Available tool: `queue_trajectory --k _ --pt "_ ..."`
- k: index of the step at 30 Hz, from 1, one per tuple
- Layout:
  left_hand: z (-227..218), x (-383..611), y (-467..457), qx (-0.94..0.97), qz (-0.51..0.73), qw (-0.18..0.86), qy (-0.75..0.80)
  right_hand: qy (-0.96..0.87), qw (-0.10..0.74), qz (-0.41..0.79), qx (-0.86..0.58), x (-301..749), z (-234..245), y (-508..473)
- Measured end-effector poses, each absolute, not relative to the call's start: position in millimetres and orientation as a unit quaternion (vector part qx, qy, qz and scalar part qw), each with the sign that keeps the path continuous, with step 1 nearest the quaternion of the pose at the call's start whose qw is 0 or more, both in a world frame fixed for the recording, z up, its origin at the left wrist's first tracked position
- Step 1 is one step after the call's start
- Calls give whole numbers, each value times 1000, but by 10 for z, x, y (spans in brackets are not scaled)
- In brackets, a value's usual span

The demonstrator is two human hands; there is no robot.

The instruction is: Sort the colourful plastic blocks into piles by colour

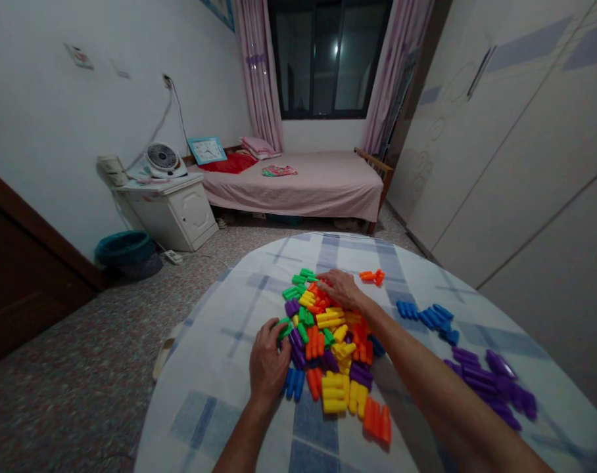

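Note:
A heap of interlocking plastic blocks (328, 335) in green, yellow, orange, purple and blue lies on a round table under a blue-checked white cloth (214, 407). My left hand (269, 361) rests at the heap's near left, its fingertips at a green block (285, 330). My right hand (340, 288) lies over the far end, touching orange and green blocks. Whether either hand grips anything is hidden. To the right lie separate groups: orange blocks (372, 277), blue blocks (427, 318) and purple blocks (490, 384).
The table stands on a speckled floor, with a wardrobe (515, 144) along the right and a dark door (27, 263) at the left. Beyond are a white bedside cabinet (170, 213) with a small fan (163, 161), a teal basket (125, 249) and a pink-covered bed (298, 187).

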State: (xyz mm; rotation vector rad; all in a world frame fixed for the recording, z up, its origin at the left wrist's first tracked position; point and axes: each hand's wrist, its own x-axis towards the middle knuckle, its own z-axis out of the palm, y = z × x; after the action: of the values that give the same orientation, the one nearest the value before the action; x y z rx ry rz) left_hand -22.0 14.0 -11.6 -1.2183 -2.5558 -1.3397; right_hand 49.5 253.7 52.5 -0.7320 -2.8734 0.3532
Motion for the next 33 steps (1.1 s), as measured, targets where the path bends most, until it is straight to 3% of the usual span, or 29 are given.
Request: queue_trajectory --k 10,16,21,24,33 --pt "-130 -229 152 -392 -425 7 -816 -964 122 118 -203 903 405 2386" --pt "-176 -243 136 -385 -456 4 -802 -901 312 182 -240 1276 369 2399" --pt "-120 -196 101 -373 -491 22 -787 -773 427 246 -399 1817 221 2036" --pt "38 -82 83 -380 -487 47 -785 -714 453 260 -467 1969 90 1797" --pt "966 171 -121 -446 -467 1 -764 -740 442 248 -443 1927 -165 1801"
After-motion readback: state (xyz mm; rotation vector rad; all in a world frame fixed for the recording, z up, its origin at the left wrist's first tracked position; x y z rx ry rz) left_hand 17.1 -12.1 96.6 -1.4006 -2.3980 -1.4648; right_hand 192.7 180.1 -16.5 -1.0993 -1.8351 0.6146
